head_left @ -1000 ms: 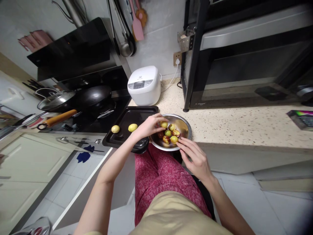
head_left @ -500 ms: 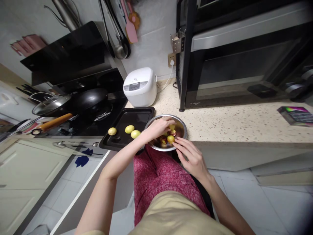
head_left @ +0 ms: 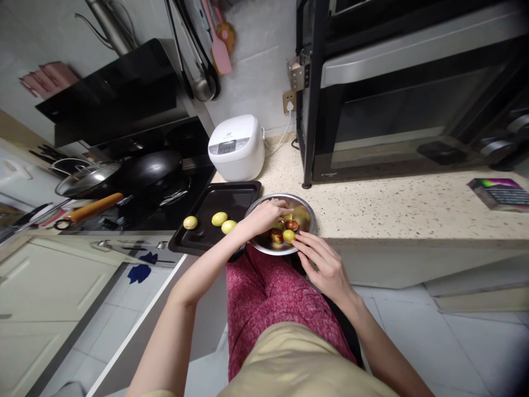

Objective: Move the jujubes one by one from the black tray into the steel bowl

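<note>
A round metal bowl stands at the counter's front edge with several jujubes in it. Some are yellow-green, like the front jujube; a red-brown jujube lies behind it. My left hand reaches over the bowl's left side, its bent fingers closed at a yellowish jujube that they partly cover. At the bowl's front right rim, my right hand rests with its fingers stretched and apart, tips beside the front jujube. Three yellow-green jujubes lie on a black baking tray left of the bowl.
Behind the tray stands a white rice cooker. A black microwave is at the right, with a small dark box before it. To the left, a wok with a wooden handle sits on the stove. An open drawer juts out below.
My left hand has shifted slightly left and back inside the bowl, showing more of the red-brown jujube. My right hand stays at the rim.
</note>
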